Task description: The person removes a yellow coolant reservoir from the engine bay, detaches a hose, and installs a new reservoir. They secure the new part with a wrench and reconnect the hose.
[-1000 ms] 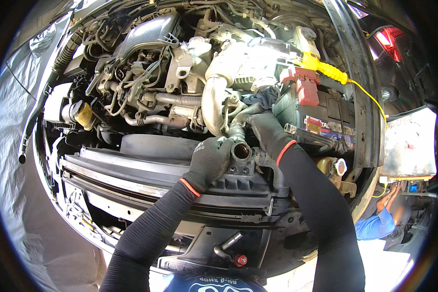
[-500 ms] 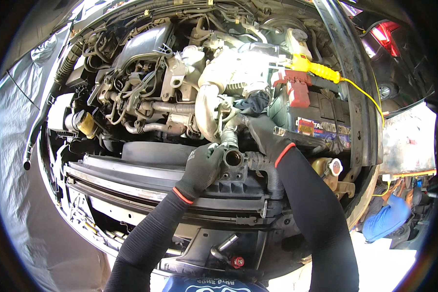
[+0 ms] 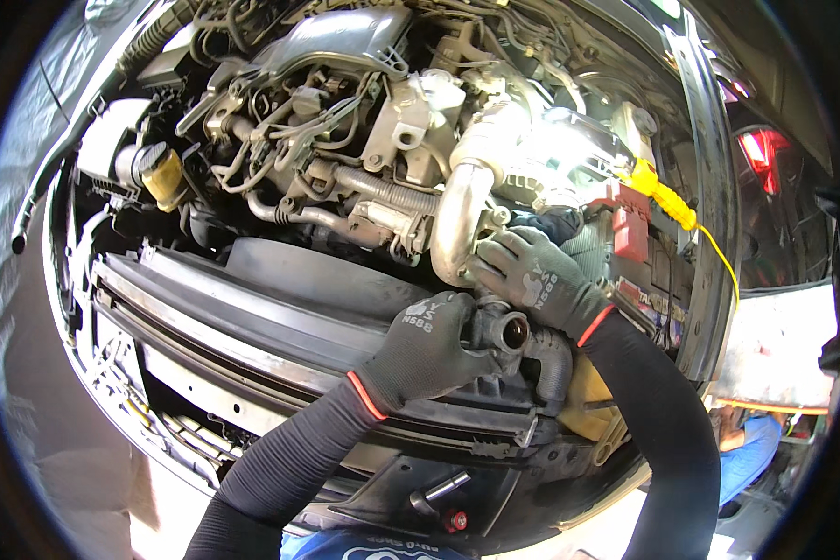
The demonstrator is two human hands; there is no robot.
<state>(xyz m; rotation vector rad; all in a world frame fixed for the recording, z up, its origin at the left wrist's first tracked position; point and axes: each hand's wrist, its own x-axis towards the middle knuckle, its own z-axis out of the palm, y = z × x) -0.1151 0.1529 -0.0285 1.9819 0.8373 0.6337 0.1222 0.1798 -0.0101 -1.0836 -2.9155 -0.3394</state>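
Note:
In a dark grey work glove, my left hand (image 3: 425, 343) closes around the left side of the radiator filler neck (image 3: 508, 334). The neck's round opening faces up, uncapped. My right hand (image 3: 532, 273), gloved alike, reaches over the lower end of the bare metal pipe (image 3: 464, 210). Its fingers curl together just behind the neck, and the palm covers whatever they grip. A black ribbed hose (image 3: 549, 369) runs down to the right of the neck. Dark cloth (image 3: 555, 224) is tucked behind my right hand.
A red radiator cap (image 3: 455, 520) and a metal-handled tool (image 3: 441, 492) lie on the front panel. A lit yellow work lamp (image 3: 653, 191) with a cord rests near the red-covered battery terminal (image 3: 631, 231). The engine (image 3: 299, 140) lies beyond; another person (image 3: 751, 457) is at far right.
The view has tilted and shifted. My right hand has come over onto the metal pipe's lower end from the hose's right side. My left hand now wraps further around the neck.

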